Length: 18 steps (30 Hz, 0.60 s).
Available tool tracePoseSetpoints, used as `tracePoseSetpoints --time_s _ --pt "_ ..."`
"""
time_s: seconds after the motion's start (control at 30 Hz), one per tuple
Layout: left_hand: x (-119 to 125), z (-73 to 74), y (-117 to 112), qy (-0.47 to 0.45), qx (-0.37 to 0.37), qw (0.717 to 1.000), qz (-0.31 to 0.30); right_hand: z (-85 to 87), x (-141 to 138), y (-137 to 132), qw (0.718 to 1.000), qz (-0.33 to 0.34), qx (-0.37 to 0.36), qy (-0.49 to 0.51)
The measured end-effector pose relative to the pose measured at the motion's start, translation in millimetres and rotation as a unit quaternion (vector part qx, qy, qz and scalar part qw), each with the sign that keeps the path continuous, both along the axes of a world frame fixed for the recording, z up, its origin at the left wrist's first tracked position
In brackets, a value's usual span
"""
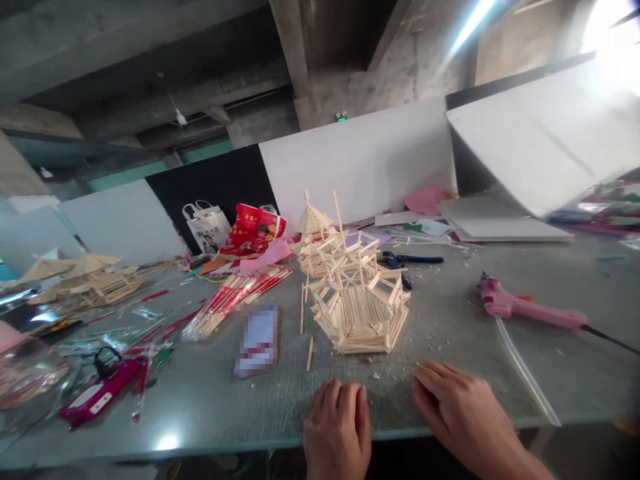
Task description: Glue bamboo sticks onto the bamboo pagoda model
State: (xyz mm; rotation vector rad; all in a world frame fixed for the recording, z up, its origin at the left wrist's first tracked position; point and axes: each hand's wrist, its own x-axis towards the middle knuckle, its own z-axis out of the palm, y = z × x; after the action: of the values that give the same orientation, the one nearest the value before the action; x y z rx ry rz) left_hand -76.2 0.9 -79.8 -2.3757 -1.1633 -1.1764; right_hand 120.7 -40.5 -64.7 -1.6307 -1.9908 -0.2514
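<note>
My left hand (337, 427) rests at the table's near edge, its fingers curled into a loose fist. To its right, my right hand (457, 410) lies on the tabletop with the fingers bent in and pressed together. Nothing shows in either hand, though both palms are hidden. Just beyond them stands a model pavilion (363, 317) built from thin wooden sticks, with an open, many-sided base. A taller stick tower with a pointed roof (313, 223) rises behind it. One loose wooden stick (309, 354) lies between the model and my left hand.
A pink hot glue gun (535, 310) with a clear glue stick (527, 373) lies at right. Dark-handled pliers (417, 259) sit behind the model. Leftward are a phone-like slab (257, 341), bundled sticks (233, 300), a magenta power strip (103, 393) and another stick model (93, 283).
</note>
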Motion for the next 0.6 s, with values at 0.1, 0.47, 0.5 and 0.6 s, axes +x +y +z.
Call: tracePoseSetpoints --time_s 0.1,0.47,0.5,0.6 --pt "0 -1.4 -2 -0.002 0.003 1.000 0.006 -3.0 2 1 1.000 -0.001 0.014 -0.011" --pt "2 -13.9 2 -0.006 0.019 0.999 0.035 -5.4 6 6 0.999 0.017 0.028 -0.030" --pt "2 -14.4 3 -0.008 0.022 0.999 0.036 -5.4 6 6 0.999 0.017 0.030 -0.033" --pt "1 -15.7 4 -0.013 0.029 0.999 0.027 -6.9 7 6 0.999 0.014 0.035 -0.037"
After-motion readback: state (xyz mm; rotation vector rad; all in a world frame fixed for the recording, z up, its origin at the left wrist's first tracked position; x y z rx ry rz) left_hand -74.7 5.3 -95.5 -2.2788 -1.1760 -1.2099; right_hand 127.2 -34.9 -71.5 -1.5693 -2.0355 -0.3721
